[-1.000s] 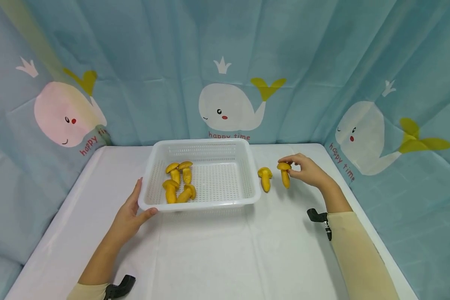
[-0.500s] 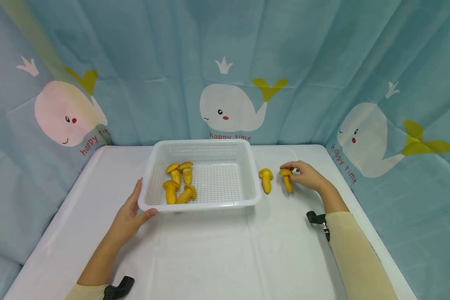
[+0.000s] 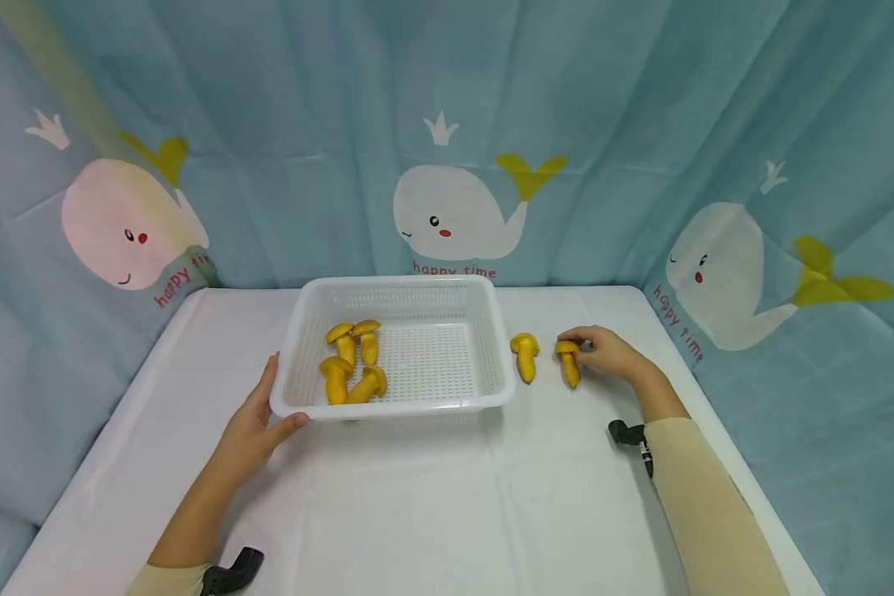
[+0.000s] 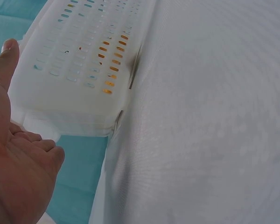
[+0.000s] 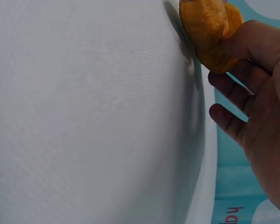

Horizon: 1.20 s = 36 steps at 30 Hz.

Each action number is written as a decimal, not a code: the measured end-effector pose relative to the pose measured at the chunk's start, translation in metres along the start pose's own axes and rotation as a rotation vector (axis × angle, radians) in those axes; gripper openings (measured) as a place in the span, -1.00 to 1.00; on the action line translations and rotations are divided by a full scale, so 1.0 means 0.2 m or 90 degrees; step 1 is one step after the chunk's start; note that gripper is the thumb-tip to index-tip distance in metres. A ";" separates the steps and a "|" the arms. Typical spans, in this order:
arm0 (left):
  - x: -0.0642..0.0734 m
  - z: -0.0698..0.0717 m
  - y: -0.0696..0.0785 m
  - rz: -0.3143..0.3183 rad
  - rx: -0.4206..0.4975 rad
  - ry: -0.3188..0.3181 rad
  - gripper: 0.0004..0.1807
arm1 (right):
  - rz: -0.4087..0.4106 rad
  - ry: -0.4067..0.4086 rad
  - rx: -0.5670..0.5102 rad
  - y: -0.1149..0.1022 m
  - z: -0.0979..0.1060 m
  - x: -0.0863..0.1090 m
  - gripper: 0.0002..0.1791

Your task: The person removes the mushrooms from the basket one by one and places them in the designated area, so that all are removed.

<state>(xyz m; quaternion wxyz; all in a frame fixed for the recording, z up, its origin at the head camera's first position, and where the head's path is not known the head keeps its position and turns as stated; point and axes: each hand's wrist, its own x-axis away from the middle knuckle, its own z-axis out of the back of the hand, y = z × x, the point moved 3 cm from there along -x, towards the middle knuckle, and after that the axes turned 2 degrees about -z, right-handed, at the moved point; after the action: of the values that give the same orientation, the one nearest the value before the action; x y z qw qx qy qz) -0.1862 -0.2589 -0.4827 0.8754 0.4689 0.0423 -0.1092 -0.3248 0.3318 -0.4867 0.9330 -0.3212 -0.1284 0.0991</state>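
A white perforated plastic basket point(image 3: 395, 407) stands on the table with several yellow toy-like mushrooms point(image 3: 337, 381) in its left half. My left hand point(image 3: 247, 434) holds the basket's front-left corner, thumb at the front rim and fingers along the left side. To the right of the basket, my right hand point(image 3: 603, 351) pinches a yellow mushroom point(image 3: 570, 370) near its cap between thumb and fingers, the stem pointing toward me. In the right wrist view that mushroom point(image 5: 203, 23) is close over the white cloth. Another mushroom point(image 3: 525, 358) lies between the basket and this hand.
White cloth covers the table point(image 3: 417, 513). Blue curtains point(image 3: 305, 165) with printed whales enclose it at the back and both sides. Black wrist camera mounts point(image 3: 233, 571) sit at the cuffs of both sleeves.
My right hand has lowered the pinched mushroom and brought it slightly toward me, just right of the other loose one. The left hand stays at the basket's corner.
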 end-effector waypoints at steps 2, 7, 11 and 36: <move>-0.01 0.00 0.00 0.000 -0.008 0.004 0.19 | 0.008 -0.001 0.004 0.00 0.01 0.00 -0.55; -0.01 -0.01 0.00 -0.003 -0.001 0.004 0.19 | 0.016 -0.006 0.005 -0.01 0.00 -0.01 -0.54; -0.01 0.00 0.00 -0.005 0.002 0.000 0.19 | 0.031 -0.016 0.004 -0.02 0.00 -0.01 -0.54; -0.01 0.00 0.02 -0.006 0.017 0.000 0.17 | 0.001 -0.034 0.002 0.00 0.00 -0.03 -0.51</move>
<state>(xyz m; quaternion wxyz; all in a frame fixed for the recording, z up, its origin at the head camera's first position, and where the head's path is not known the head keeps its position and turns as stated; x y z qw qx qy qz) -0.1877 -0.2562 -0.4784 0.8687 0.4801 0.0432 -0.1142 -0.3309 0.3302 -0.4875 0.9296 -0.3173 -0.1526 0.1089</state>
